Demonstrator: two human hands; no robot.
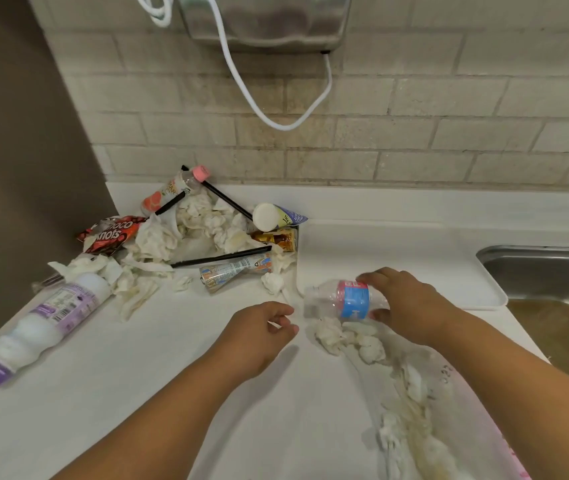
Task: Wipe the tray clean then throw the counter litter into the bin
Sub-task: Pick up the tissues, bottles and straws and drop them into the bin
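On my feed I see two arms, both bare from the lower edge of the frame up to the fingertips. The left forearm [172, 393] rises from the bottom, left of centre, to the left hand [258, 329] near mid-frame. The right forearm [518, 368] comes in from the lower right corner to the right hand [411, 306]. Both forearms look broad and smooth, with bare wrists. The fingers [378, 274] are short and rounded, and the nails are too blurred for me to make out.
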